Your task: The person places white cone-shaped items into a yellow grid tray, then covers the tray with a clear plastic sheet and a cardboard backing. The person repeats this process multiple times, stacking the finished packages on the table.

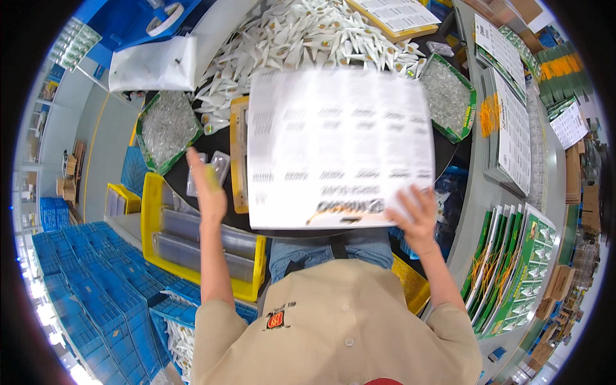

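Observation:
A large white printed card (337,144), blurred by motion, covers the middle of the round black table. My right hand (415,216) holds its lower right corner, fingers spread over the face. My left hand (207,190) is raised to the left of the card, apart from it, near clear plastic blister shells (220,167); it holds nothing that I can see. A yellow frame (239,159) shows partly from under the card. Behind the card lies a big heap of white pointed pieces (298,41). What lies beneath the card is hidden.
Green card trays of small clear parts stand left (168,125) and right (447,98). A yellow crate (202,240) of clear plastic packs is at lower left, beside blue crates (96,288). Stacked printed cards (512,134) and green cards with orange ties (510,274) line the right bench.

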Action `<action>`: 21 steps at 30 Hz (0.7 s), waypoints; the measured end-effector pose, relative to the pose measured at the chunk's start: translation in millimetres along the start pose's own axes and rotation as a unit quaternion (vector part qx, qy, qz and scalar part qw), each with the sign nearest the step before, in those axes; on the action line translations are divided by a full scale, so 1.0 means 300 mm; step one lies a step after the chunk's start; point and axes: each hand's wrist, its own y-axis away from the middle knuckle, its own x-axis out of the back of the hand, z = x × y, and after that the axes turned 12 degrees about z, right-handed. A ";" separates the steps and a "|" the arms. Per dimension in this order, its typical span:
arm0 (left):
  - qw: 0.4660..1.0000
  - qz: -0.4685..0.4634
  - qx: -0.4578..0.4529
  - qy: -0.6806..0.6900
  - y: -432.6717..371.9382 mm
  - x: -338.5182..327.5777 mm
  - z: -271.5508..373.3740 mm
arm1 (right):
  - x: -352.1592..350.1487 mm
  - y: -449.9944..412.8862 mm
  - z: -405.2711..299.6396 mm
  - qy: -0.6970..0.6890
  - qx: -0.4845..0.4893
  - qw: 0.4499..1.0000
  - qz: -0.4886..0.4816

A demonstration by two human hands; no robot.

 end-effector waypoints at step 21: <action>0.883 -0.249 -0.301 -0.260 -0.067 -0.460 0.166 | -0.346 0.255 0.628 -0.091 -0.773 0.560 0.282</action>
